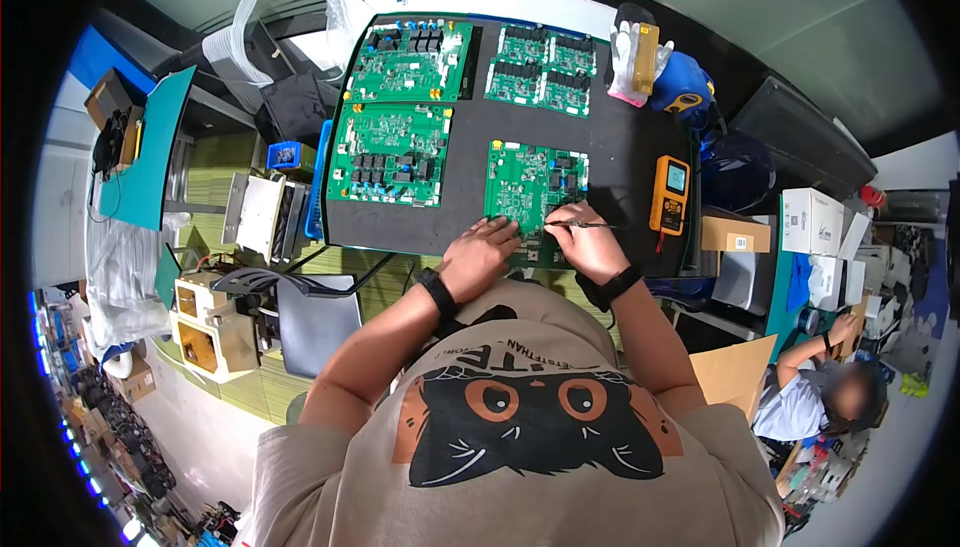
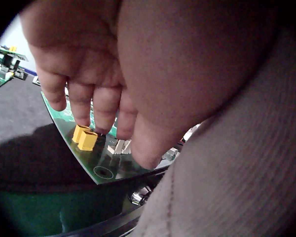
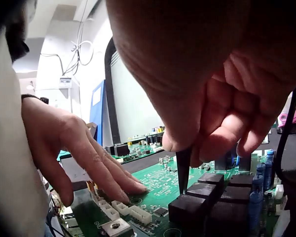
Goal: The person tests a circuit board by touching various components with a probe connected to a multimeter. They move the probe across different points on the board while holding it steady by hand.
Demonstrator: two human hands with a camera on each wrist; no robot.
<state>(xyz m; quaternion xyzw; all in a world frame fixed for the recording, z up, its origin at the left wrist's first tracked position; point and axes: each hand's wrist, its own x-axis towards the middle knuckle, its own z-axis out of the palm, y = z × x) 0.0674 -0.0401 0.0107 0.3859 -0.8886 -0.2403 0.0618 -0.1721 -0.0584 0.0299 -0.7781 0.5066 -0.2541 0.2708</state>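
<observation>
A green circuit board lies at the near edge of the dark mat, below both hands. My left hand rests on its left near corner with fingers extended; in the left wrist view the fingertips touch the board beside two yellow connectors. My right hand pinches a thin dark pointed tool between thumb and fingers. In the right wrist view its tip is down at the black block components; whether it touches one, I cannot tell.
Two large green boards lie on the mat's left side, four small joined boards at the back. On the right are an orange multimeter, gloves and a blue device. Another person is at the far right.
</observation>
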